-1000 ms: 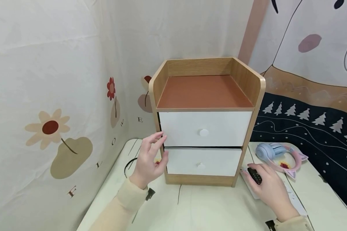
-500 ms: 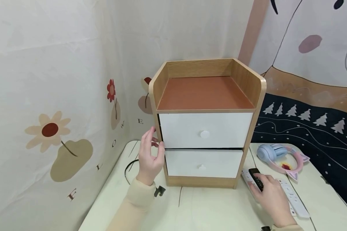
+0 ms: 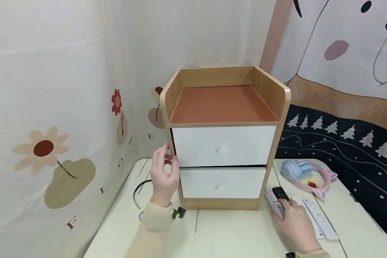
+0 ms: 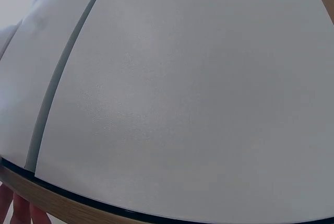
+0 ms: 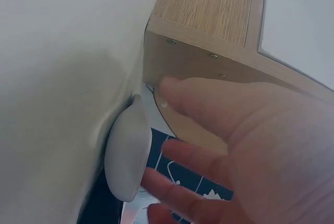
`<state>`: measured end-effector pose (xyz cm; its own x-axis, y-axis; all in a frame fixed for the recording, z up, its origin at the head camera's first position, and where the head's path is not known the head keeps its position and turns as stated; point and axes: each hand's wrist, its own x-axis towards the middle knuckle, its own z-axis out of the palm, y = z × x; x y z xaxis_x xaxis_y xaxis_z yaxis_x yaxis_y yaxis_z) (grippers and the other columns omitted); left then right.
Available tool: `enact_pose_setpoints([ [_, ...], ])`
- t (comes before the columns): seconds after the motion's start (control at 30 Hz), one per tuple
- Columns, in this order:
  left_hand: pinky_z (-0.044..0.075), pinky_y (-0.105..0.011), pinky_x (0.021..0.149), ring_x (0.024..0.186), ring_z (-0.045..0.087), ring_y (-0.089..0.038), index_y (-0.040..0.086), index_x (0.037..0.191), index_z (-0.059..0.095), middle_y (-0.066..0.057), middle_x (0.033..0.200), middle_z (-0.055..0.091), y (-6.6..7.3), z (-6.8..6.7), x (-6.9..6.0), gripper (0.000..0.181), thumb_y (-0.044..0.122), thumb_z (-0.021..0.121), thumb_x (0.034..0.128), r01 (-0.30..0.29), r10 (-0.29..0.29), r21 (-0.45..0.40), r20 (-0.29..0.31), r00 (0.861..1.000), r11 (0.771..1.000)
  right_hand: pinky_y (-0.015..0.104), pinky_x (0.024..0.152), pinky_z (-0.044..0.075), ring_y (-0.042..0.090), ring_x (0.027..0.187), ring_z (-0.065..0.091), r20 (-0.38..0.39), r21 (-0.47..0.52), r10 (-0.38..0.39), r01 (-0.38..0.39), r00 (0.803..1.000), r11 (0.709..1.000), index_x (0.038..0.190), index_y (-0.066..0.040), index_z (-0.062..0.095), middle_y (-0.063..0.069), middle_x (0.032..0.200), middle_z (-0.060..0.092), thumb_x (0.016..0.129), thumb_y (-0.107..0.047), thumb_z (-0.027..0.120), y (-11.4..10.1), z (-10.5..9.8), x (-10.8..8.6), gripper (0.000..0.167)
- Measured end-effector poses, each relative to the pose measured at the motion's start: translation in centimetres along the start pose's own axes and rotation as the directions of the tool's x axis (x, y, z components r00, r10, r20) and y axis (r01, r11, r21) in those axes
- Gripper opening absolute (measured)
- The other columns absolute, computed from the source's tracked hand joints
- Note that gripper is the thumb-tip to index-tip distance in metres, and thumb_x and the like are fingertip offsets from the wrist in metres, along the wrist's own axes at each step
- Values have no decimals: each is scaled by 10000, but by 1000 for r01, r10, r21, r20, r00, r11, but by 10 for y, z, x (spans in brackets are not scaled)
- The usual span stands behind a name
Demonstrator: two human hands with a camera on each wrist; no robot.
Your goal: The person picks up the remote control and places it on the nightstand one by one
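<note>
My left hand (image 3: 164,179) touches the left side of a small wooden cabinet (image 3: 224,104). Its thumb lies by the front edge and the other fingers along the outer side; fingertips show past the wood panel (image 4: 78,208) in the left wrist view. Two white drawers, an upper one (image 3: 200,145) and a lower one (image 3: 200,181), sit in the cabinet with round knobs. To the right, a black remote control (image 3: 280,192) lies on a white power strip (image 3: 271,200). My right hand (image 3: 296,224) rests over the remote's near end, with fingers extended in the right wrist view.
A second white power strip (image 3: 320,218) lies to the right of the right hand. Blue-and-pink cat-ear headphones (image 3: 325,175) are at the back right of the table (image 3: 225,233). A black cable (image 3: 137,190) runs left of the cabinet. Printed cloth hangs behind.
My left hand has moved from the upper drawer's front edge onto the cabinet's outer left side. The right hand has slid back toward me, uncovering more of the remote. The head view shifted slightly.
</note>
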<state>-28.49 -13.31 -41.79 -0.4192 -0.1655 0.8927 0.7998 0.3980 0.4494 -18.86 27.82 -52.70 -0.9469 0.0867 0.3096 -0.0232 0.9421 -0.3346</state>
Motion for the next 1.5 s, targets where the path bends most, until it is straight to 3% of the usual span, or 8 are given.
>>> enact_pose_setpoints([
  [0.13, 542, -118, 855, 914, 641, -240, -35, 1535, 588, -265, 1308, 660, -1, -1, 0, 537, -90, 632, 1002, -38, 38, -1, -10, 999, 999, 724, 927, 557, 566, 1035, 675, 77, -21, 46, -45, 996, 999, 1361, 64, 682, 416, 1252, 668, 941, -354, 848, -2, -2, 3, 615],
  [0.23, 541, -117, 856, 911, 636, -225, -31, 1540, 586, -262, 1308, 660, -1, -1, 0, 541, -95, 634, 1004, -40, 40, -15, -16, 999, 999, 726, 935, 557, 573, 1047, 674, 90, -25, 50, -48, 995, 999, 1368, 68, 677, 421, 1269, 657, 939, -355, 846, -2, -2, 4, 625],
  [0.43, 546, -109, 849, 922, 640, -203, -41, 1517, 601, -257, 1284, 667, 5, -1, -1, 510, -90, 637, 1011, 2, -2, -9, -22, 1000, 1000, 720, 898, 571, 531, 1003, 693, 64, -14, 14, -13, 998, 1000, 1334, 57, 702, 360, 1188, 695, 911, -329, 867, -1, -2, 3, 596],
  [0.6, 545, -107, 832, 909, 639, -203, -59, 1493, 614, -256, 1241, 676, 8, -1, -2, 486, -97, 640, 1010, 7, -7, 11, -31, 1000, 1000, 709, 890, 579, 501, 1001, 701, 114, -24, 39, -37, 993, 999, 1352, 51, 695, 339, 1169, 696, 915, -342, 863, -1, -3, 6, 611],
  [0.9, 541, -94, 834, 936, 646, -220, -52, 1498, 615, -245, 1237, 684, 10, -3, -2, 477, -67, 650, 1023, 44, -44, 32, 3, 999, 999, 718, 889, 596, 577, 1119, 708, 213, -52, 68, -58, 975, 997, 1396, 43, 672, 373, 1265, 713, 912, -401, 863, -3, -1, 3, 684],
  [1.27, 545, -98, 840, 944, 654, -232, -46, 1504, 612, -235, 1255, 688, 8, -3, -3, 475, -60, 655, 1032, 46, -47, 44, 25, 999, 998, 718, 970, 576, 589, 1148, 710, 129, 54, 56, -63, 990, 997, 1335, 51, 712, 355, 1250, 749, 951, -289, 821, -3, -1, 0, 525],
  [1.5, 549, -98, 845, 931, 665, -249, -44, 1507, 611, -225, 1299, 694, 9, -3, -4, 485, -74, 662, 1026, 39, -40, 48, 24, 999, 998, 693, 884, 595, 552, 1012, 747, 28, 85, 49, -51, 998, 995, 1229, 39, 759, 325, 1083, 785, 932, -239, 847, -6, -1, 0, 416],
])
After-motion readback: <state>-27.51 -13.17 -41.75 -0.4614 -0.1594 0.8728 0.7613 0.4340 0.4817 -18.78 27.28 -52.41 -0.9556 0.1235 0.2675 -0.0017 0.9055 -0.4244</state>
